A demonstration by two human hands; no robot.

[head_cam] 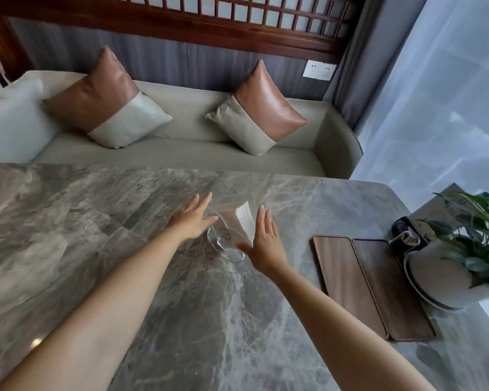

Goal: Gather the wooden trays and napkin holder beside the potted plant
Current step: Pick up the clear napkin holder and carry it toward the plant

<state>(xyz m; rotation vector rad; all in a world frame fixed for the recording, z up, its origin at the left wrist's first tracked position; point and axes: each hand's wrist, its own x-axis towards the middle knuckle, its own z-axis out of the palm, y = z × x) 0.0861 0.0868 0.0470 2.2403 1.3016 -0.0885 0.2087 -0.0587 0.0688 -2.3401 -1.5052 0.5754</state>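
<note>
A clear acrylic napkin holder with a stack of white napkins stands near the middle of the grey marble table. My left hand lies flat against its left side, fingers spread. My right hand rests flat against its right side, by the napkins. Neither hand is closed around it. Two dark wooden trays lie side by side to the right, touching the white pot of the potted plant.
A black object and a printed card stand behind the plant at the table's right edge. A sofa with two brown-and-cream cushions runs along the far edge of the table. A window is at the right.
</note>
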